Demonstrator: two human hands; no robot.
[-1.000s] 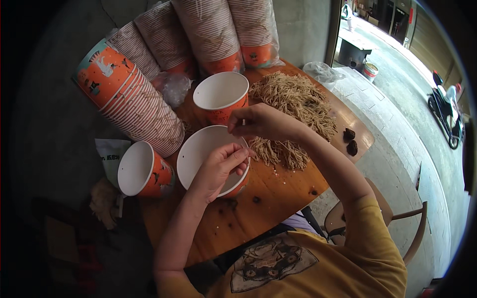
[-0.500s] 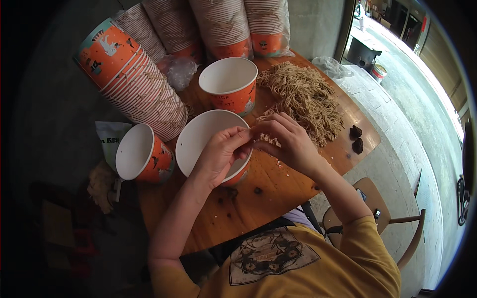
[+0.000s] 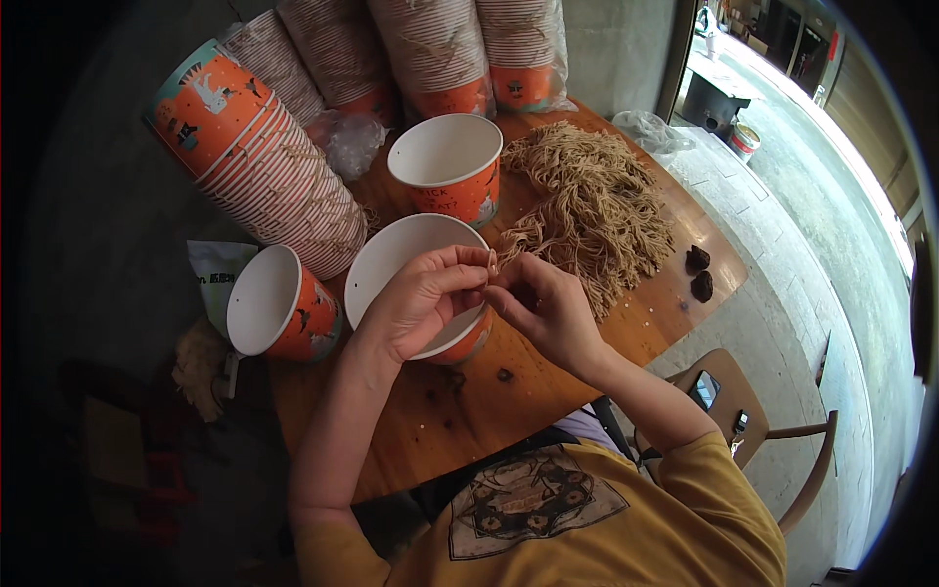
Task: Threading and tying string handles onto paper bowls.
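Note:
My left hand and my right hand meet fingertip to fingertip over the rim of a large paper bucket, white inside and orange outside. Between them, both hands pinch a short bit of thin tan cord; my fingers cover most of it. Just beyond my right hand lies a big loose heap of tan cords. A second orange bucket stands upright behind the first one. To the left, another orange bucket leans with its mouth toward the left, a small hole in its wall.
A tall leaning stack of nested buckets rises at the left. Bagged bucket stacks line the wall. Two dark lumps sit near the right edge of the wooden table. A chair holds a phone.
My right hand has turned and dropped slightly, its fingers curling in more tightly. A small loop of cord now shows above the fingertips. The phone on the chair has come into fuller view.

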